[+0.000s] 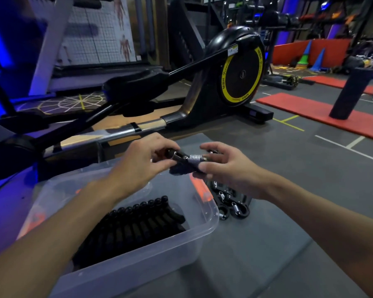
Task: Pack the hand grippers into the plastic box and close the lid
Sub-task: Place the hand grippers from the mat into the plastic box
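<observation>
Two bare arms reach out over a clear plastic box (205, 229) that sits on a grey mat (256, 250) on the gym floor. The box is open at the top, and no lid can be made out for sure. Inside the box, a row of black hand grippers (138, 222) lies packed side by side, with their round handle ends lined up in a curve. Both hands are up above the far edge of the box, and they hold one more hand gripper (191, 160) between them. The left hand (142, 162) has its fingers curled and pinches the black handle end on its side. The right hand (226, 168) has its thumb under the gripper and its fingers bent loosely over the far side, so it holds the other end. The shiny metal spring of that gripper shows in the middle, between the two hands. Just beside the box, on its right, a small pile of more grippers (230, 203) lies on the mat, under the right wrist, with black loops and little silver springs. Behind the hands stands a big black exercise machine (235, 82) with a yellow ring on its wheel. Red mats (310, 112) lie on the floor farther off to the right.
</observation>
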The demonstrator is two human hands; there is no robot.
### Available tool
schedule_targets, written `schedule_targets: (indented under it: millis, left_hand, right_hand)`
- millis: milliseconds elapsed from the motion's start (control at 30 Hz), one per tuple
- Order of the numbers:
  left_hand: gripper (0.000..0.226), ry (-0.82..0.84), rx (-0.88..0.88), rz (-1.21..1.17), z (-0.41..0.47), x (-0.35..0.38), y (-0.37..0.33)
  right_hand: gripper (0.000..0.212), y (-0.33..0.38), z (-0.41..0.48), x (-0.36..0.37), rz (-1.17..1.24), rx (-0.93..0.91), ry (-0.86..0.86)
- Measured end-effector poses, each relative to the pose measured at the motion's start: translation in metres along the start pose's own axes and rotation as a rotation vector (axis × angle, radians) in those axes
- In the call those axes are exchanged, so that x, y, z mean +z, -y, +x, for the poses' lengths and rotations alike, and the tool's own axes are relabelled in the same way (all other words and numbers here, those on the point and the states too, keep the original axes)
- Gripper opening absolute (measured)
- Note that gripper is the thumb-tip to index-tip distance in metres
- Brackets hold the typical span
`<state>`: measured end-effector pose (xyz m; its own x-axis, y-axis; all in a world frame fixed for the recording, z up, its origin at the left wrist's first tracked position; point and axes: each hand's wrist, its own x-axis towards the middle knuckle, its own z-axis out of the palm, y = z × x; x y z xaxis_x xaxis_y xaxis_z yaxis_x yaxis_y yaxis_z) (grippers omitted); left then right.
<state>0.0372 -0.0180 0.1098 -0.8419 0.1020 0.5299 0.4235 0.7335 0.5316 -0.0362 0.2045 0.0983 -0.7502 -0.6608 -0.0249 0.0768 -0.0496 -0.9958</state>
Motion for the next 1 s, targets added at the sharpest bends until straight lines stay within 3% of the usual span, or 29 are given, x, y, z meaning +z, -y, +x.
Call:
schedule_targets:
  millis: [67,133,233,367,600,1000]
  left_hand:
    - [0.023,-0.037,-0.037,0.001,-0.007,-0.004,0.005]
    - [0.018,-0.073,-0.084,0.009,-0.011,0.0,0.011]
    - [0.014,-0.098,-0.198,0.005,-0.013,0.017,0.024]
    - [0.017,-0.109,-0.383,-0.046,-0.015,0.049,0.047]
    - [0.024,-0.065,-0.578,-0.119,-0.002,0.099,0.084]
    - [0.03,0.273,-0.575,0.365,-0.016,0.134,0.142]
  right_hand:
    - [0.068,-0.005,0.01,-0.001,0.069,0.002,-0.082]
    - [0.073,-0.015,0.02,-0.001,-0.103,0.01,-0.15]
    - [0.066,-0.037,0.028,0.003,-0.419,0.052,-0.148]
    - [0.05,-0.056,0.032,0.011,-0.501,0.083,-0.111]
    - [0.058,-0.092,0.04,0.006,-0.688,0.073,-0.039]
    - [0.067,-0.108,0.046,-0.004,-0.77,0.028,-0.01]
